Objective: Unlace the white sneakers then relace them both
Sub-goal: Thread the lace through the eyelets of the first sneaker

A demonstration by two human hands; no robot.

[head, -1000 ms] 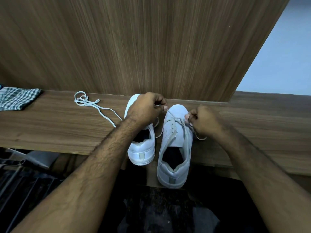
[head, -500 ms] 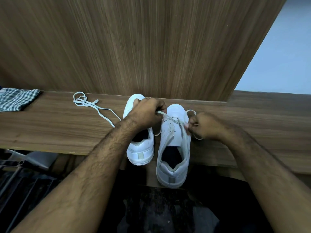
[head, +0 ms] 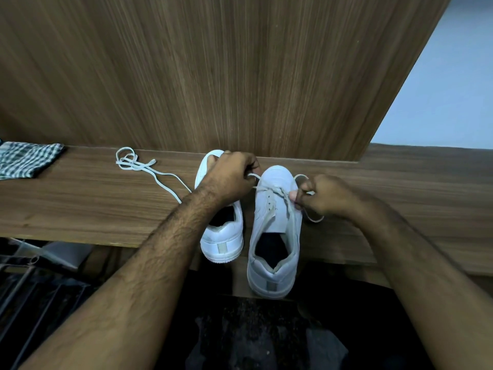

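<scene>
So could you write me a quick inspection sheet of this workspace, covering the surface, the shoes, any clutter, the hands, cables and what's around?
Surface: wooden shelf, shoes near its front edge.
Job's things: left sneaker, no lace visible, partly hidden by the forearm; right sneaker, heel past the shelf edge, laced only at the eyelets near the toe; loose lace lying left of the shoes.
Clutter: checked cloth at the far left.
Hands: left hand grips one lace end; right hand pinches the other end beside the right sneaker.
Cables: nothing seen.
Surroundings: wood panel behind, pale wall at right, dark metal rack below left.
</scene>
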